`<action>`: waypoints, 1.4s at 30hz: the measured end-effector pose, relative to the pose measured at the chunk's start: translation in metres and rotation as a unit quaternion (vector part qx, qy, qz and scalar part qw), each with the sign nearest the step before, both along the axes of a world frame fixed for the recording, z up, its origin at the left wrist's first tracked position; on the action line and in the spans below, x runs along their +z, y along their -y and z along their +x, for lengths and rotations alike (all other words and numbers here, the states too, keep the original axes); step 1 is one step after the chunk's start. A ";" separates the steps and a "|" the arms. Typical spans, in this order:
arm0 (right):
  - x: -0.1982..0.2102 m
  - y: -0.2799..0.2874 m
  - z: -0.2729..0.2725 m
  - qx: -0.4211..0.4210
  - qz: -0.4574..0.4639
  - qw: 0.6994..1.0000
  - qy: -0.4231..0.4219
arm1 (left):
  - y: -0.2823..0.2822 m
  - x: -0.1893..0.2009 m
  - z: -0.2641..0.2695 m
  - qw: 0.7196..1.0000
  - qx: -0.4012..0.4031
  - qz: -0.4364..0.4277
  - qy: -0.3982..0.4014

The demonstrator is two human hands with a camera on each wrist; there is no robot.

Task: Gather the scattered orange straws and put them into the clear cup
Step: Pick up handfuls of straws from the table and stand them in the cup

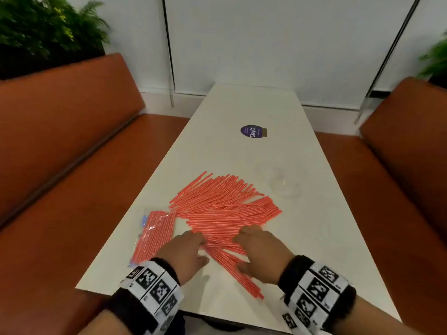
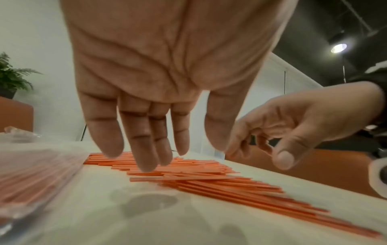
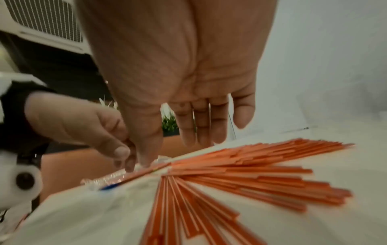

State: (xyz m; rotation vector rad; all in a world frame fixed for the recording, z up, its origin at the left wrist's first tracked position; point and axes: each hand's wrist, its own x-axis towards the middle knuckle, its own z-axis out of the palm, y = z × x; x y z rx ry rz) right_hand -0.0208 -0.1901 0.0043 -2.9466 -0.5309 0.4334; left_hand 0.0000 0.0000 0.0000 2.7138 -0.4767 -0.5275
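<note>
Both forearms reach forward over the near end of a long white table (image 1: 242,112), palms turned down, each wrist wrapped in a black band carrying white squares with black patterns. The left hand (image 1: 186,252) hovers low over the near left edge of the heap of orange straws (image 1: 225,209). In the left wrist view its fingers (image 2: 144,149) hang straight and a little spread, tips pointing down at the straw ends; whether they touch is hard to tell. The thumb stands off to the side, and the hand has hold of nothing.

The right hand (image 1: 261,250) sits just beside it, over the near right part of the heap. From its own wrist camera the fingers (image 3: 201,122) run straight and close together above the straws, the thumb dropped lower toward the table. From the left wrist view the same hand (image 2: 293,122) looks more loosely curved, thumb forward, with nothing caught between thumb and fingers. Its fingertips lie at or on the straws in the head view, but contact is not clear.

The straws lie loose on the table, fanned out from a point between the two hands, some running back toward the person's edge. The clear cup (image 1: 280,182) stands upright beyond the heap to the right, faint against the tabletop. A clear bag (image 1: 154,233) with more straws inside lies flat to the left of the left hand. A round purple sticker (image 1: 252,131) sits farther up the table. Orange benches (image 1: 72,141) flank both sides.
</note>
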 end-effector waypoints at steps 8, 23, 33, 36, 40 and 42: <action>-0.021 -0.024 0.031 -0.011 -0.086 0.996 0.006 | 0.009 -0.019 0.012 0.999 0.015 0.040 -0.011; -0.026 -0.014 0.039 -0.045 -0.009 0.998 -0.034 | 0.013 -0.014 0.017 0.998 0.003 -0.023 -0.060; 0.005 -0.022 0.037 -0.105 0.211 0.971 0.025 | 0.058 0.005 0.034 0.793 0.202 -0.480 -0.316; 0.005 -0.026 0.039 -0.101 0.200 0.972 0.073 | 0.072 0.011 0.043 0.702 0.278 -0.559 -0.343; 0.005 -0.019 0.037 -0.060 0.182 0.975 0.117 | 0.079 0.013 0.051 0.645 0.341 -0.607 -0.314; 0.006 -0.016 0.036 -0.039 0.179 0.974 0.132 | 0.078 0.011 0.053 0.610 0.365 -0.638 -0.295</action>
